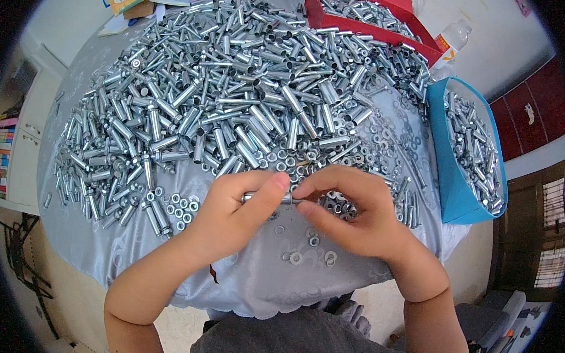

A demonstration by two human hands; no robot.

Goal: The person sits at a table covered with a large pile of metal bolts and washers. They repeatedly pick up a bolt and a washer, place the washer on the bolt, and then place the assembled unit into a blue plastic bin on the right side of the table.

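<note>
Over the near part of the table, my left hand (230, 209) is closed round a silver expansion bolt (286, 199), its thumb lying along the top. The bolt lies level, pointing from left to right. My right hand (366, 212) pinches the bolt's right end between thumb and forefinger. A thin ring like a washer seems to sit at that end, but fingers partly cover it. Behind both hands spreads a large heap of metal sleeves and bolts (235, 99). Loose nuts (181, 211) lie left of my left hand, and flat washers (296, 258) lie nearer me.
A blue box (464, 213) full of assembled bolts stands at the right edge. At the back are a red box (364, 32) of metal parts and a clear plastic bottle (456, 36). A pale patterned cloth (252, 282) covers the round table.
</note>
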